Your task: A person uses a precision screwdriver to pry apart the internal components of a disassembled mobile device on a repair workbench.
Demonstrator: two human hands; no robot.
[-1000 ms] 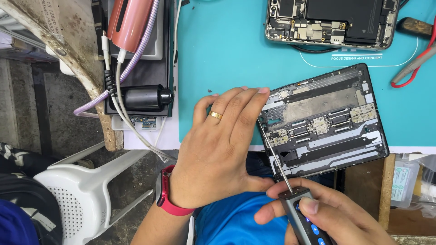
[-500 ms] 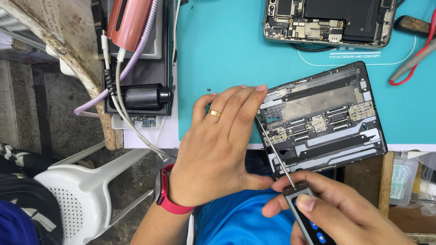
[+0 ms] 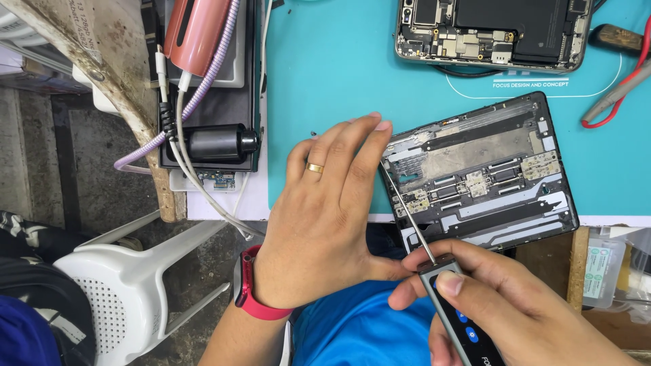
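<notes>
Head view: compared with a second ago the opened tablet frame has tilted slightly and the screwdriver shaft has slid toward the frame's left edge, tip now by a corner screw, so driving looks under way. Left hand lies flat, fingers spread, pressing the frame's left side. Right hand pinches the grey driver handle below the frame. Frame is dark metal, gutted, with silver shields and flex strips, overhanging the teal mat.
</notes>
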